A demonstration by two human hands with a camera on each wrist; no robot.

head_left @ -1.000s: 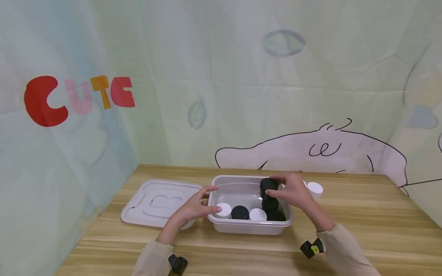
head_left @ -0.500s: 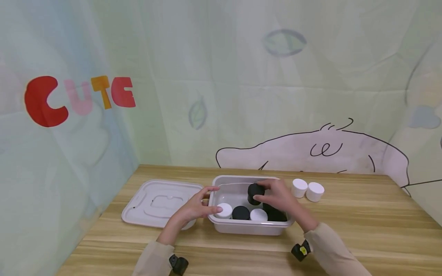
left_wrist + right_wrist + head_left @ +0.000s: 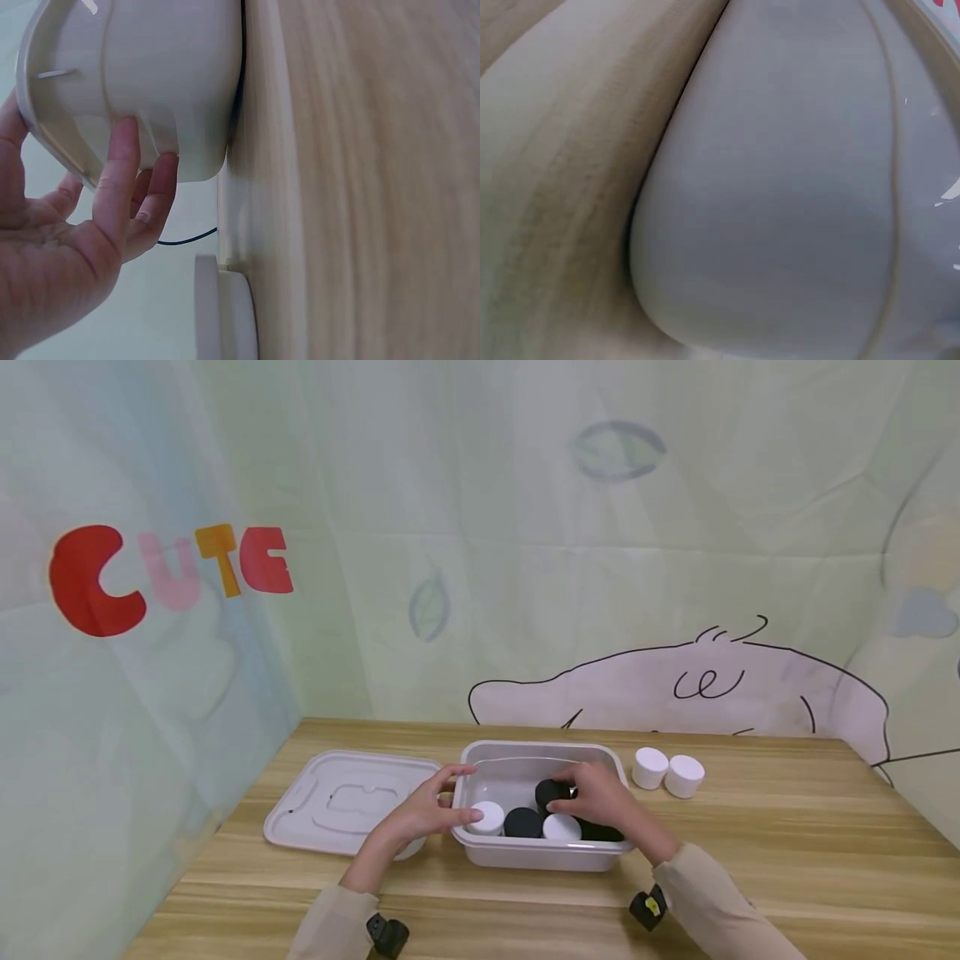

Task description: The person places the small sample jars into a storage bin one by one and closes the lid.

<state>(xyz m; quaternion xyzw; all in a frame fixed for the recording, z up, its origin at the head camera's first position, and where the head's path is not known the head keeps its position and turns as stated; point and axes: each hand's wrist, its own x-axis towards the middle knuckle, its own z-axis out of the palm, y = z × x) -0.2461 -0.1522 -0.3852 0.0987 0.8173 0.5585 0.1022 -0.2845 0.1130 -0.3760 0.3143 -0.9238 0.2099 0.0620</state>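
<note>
In the head view a pale grey plastic box (image 3: 540,856) stands lidless on the table. My left hand (image 3: 423,810) grips its left wall, thumb and forefinger over the rim; the left wrist view shows other fingers against the outer wall. Inside the box, my right hand (image 3: 600,795) pinches a small black round jar (image 3: 551,793) low behind the front row. That row holds a white jar (image 3: 489,820) at left, a black jar (image 3: 522,822), a white jar (image 3: 562,827) and dark ones at right, partly hidden by the right hand.
The box's flat lid (image 3: 341,802) lies on the wooden table (image 3: 525,910) to the left. Two white jars (image 3: 649,768) stand right of the box. A printed curtain (image 3: 525,610) rises behind the table.
My right hand has carried the black jar from the box's right back side leftward, then lowered it behind the front row. The left hand keeps its place on the box.
</note>
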